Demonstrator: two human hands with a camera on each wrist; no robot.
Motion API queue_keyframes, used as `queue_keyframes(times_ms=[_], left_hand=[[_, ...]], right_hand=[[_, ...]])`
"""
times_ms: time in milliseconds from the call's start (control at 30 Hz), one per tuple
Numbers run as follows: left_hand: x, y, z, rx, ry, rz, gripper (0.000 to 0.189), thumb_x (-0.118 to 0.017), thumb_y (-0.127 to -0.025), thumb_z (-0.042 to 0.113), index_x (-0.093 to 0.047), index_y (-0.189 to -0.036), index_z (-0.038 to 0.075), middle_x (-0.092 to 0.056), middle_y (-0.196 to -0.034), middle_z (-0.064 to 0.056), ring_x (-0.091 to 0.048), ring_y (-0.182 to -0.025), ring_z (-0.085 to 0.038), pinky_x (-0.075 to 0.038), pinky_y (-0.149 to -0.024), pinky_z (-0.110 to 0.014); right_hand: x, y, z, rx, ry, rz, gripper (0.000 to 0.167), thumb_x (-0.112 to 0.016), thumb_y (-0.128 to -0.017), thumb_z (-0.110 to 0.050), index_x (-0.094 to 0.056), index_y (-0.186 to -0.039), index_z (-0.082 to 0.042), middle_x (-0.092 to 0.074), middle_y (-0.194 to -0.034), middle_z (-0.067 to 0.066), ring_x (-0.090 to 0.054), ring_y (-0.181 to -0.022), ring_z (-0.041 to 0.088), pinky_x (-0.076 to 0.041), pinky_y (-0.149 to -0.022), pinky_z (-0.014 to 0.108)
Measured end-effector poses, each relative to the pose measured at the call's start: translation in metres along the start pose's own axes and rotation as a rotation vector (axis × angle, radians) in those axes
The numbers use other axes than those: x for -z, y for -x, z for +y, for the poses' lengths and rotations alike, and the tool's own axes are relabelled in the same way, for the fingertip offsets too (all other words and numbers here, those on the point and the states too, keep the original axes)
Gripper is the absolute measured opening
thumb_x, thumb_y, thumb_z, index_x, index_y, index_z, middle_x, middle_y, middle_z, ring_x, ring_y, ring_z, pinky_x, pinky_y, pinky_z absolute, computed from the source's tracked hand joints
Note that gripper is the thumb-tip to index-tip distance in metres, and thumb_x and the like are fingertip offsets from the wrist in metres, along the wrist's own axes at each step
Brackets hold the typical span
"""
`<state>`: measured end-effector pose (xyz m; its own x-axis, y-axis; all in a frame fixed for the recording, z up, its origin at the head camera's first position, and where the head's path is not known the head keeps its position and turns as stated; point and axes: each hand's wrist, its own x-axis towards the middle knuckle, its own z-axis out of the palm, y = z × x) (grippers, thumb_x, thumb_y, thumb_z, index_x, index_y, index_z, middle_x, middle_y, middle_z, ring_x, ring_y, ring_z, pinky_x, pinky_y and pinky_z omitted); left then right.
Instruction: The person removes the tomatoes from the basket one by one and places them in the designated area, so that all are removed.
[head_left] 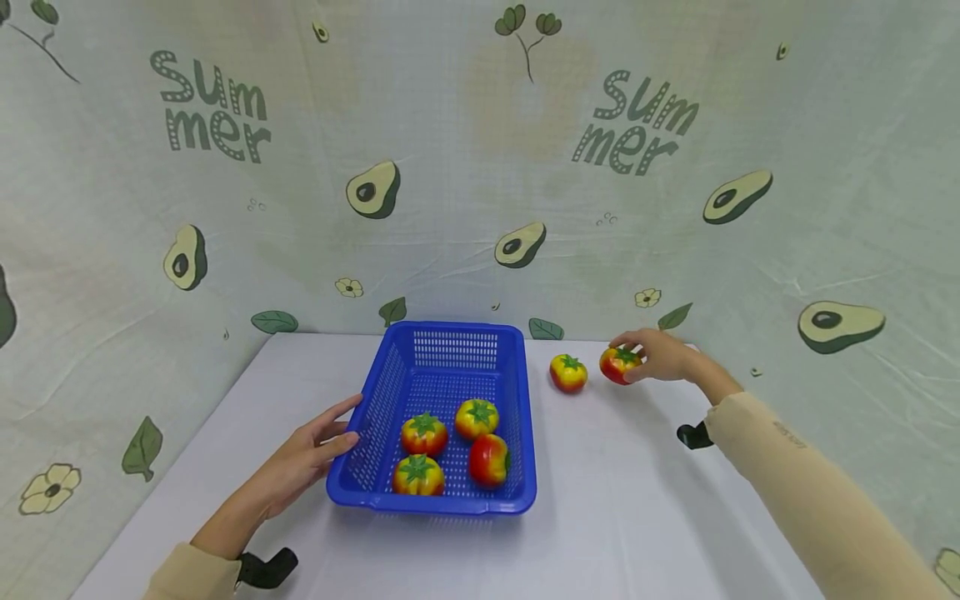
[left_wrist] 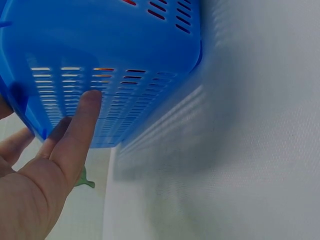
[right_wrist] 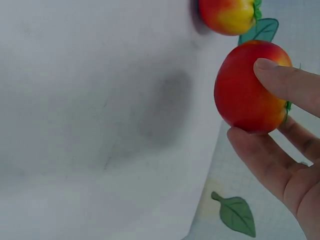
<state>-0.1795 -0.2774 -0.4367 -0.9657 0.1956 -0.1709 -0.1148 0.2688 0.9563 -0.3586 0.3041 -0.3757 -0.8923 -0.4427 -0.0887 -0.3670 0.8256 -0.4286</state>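
My left hand (head_left: 303,458) is at the left rim of a blue plastic basket (head_left: 525,417), its thumb over the rim. In the left wrist view its fingers (left_wrist: 82,125) lie along the slotted outer wall. Inside the basket sit several red-and-yellow tomatoes with green tops, among them one lying on its side (head_left: 488,461). At the back right, my right hand (head_left: 660,357) grips another tomato (right_wrist: 250,90) between thumb and fingers. That tomato's shadow falls apart from it on the white table. A loose tomato (head_left: 568,373) stands between this hand and the basket.
The white-covered table (head_left: 600,500) ends at the back against a hanging cloth (head_left: 450,275) printed with avocados, leaves and the word "summer". More of this cloth hangs along both sides. Black wrist straps (head_left: 266,569) show at the sleeves.
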Motion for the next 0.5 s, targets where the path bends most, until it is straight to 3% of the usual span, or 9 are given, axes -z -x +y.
queue_keyframes(times_ms=[233, 500], left_hand=[[-0.001, -0.001, -0.002, 0.007, -0.012, 0.009, 0.073, -0.063, -0.108, 0.033, -0.025, -0.171, 0.026, -0.038, -0.162, -0.031, -0.052, -0.140, -0.046, -0.054, -0.108, -0.056], [0.000, -0.002, -0.003, 0.010, -0.008, 0.011, 0.073, -0.063, -0.108, 0.034, -0.026, -0.170, 0.027, -0.038, -0.162, -0.030, -0.051, -0.142, -0.047, -0.053, -0.108, -0.057]], right_hand=[[-0.019, -0.006, 0.017, 0.007, -0.019, -0.001, 0.053, -0.082, -0.091, -0.009, -0.064, -0.140, -0.002, -0.065, -0.130, 0.027, -0.062, -0.115, 0.044, -0.057, -0.099, 0.059], [-0.032, -0.013, 0.022, -0.009, -0.042, -0.002, 0.054, -0.081, -0.091, -0.007, -0.064, -0.141, -0.003, -0.065, -0.132, 0.026, -0.061, -0.118, 0.042, -0.053, -0.104, 0.063]])
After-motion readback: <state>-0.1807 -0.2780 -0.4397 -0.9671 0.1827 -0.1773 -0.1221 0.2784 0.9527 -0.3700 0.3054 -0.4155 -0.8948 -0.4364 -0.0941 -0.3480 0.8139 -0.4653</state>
